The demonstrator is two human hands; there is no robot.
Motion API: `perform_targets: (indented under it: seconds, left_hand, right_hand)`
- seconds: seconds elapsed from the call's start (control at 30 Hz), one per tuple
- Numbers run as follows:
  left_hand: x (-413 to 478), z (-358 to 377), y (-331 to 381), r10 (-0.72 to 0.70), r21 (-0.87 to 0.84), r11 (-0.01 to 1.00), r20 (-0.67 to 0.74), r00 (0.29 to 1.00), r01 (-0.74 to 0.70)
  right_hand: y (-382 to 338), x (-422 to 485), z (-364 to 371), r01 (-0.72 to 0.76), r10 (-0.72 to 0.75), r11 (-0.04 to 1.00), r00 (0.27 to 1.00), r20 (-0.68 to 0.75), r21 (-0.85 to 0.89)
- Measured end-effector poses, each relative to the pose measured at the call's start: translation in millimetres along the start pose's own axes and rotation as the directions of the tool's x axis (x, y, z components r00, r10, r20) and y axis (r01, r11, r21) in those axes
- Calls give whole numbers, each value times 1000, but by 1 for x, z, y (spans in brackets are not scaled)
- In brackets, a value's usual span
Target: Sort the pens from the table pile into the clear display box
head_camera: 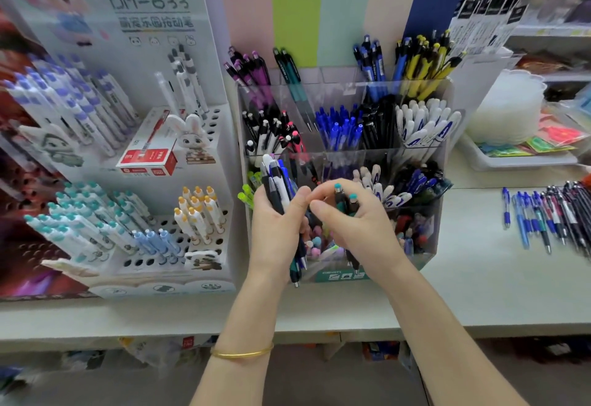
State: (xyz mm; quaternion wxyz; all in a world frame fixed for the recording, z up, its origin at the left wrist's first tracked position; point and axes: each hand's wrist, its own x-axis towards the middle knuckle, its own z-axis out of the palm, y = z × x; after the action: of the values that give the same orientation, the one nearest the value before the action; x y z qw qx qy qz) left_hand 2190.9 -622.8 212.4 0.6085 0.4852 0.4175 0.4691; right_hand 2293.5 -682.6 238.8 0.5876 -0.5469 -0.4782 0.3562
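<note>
- While we stood in front of the clear display box [339,89], our left hand [275,223] gripped a mixed bunch of pens [276,178], fingers curled round it, tops up and tips down.
- Our right hand [355,220] pinched two teal-topped pens [345,201] between thumb and fingers, just beside the bunch.
- Both hands were close together, low in front of the box, and the thumbs looked almost touching.
- We think this was the picking-out step: pens of one kind were being taken from the bunch so they could go in one slot.
- At the back of the box, some teal pens [292,76] stood in a slot between purple ones and blue ones. We guess the two teal-topped pens belonged there.
- For the next move, the right hand would need to go up and over the full front and middle rows without bumping them, then drop the pens in tips first.
- The left hand would need to hold tight, or the bunch could slide out and scatter.
- More pens lay in the table pile [550,214], well to the right of the box, so we judged there was a lot left to sort.
</note>
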Motion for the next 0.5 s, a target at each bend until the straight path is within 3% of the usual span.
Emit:
perform_targets:
  seconds: [0.1,0.2,0.33,0.5]
  left_hand:
    - [1,1,2,-27,-44,999,4,1000,27]
    - [2,-2,6,-157,-195,966,66,985,167]
    - [3,-8,8,-332,-436,799,253,909,414]
    - [3,-16,12,-379,-627,569,375,846,532]
  right_hand:
    - [7,-4,2,14,-8,997,997,82,-73]
    - [12,-7,2,62,-34,983,987,159,-174]
    - [10,-4,3,153,-108,936,982,156,-317]
    - [1,-2,2,50,-27,978,993,114,-202]
